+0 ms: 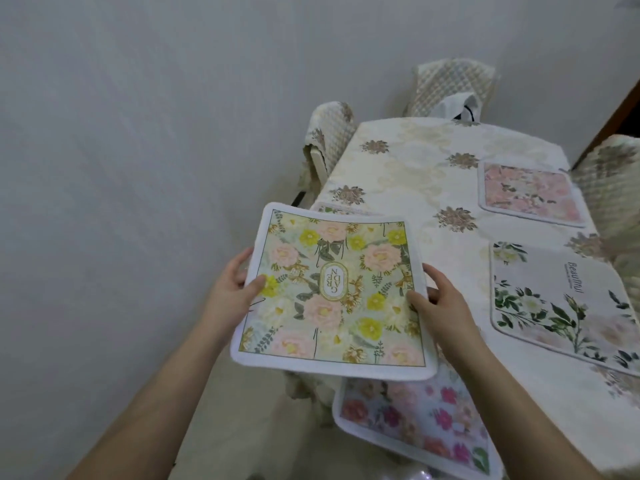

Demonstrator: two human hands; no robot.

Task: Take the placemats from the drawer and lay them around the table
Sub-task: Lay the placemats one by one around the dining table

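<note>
We hold a yellow-and-pink floral placemat (332, 289) above the table (415, 174) edge, left hand (232, 285) and right hand (440, 303) pinching opposite sides, thumbs on top, fingers underneath

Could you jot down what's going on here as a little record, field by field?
held mat: yellow and pink floral placemat, above the table's left edge
left hand: grips its left edge
right hand: grips its right edge
mats laid: pink mat, leafy white mat, red-flowered mat
table: floral tablecloth
seats: covered chair
</note>
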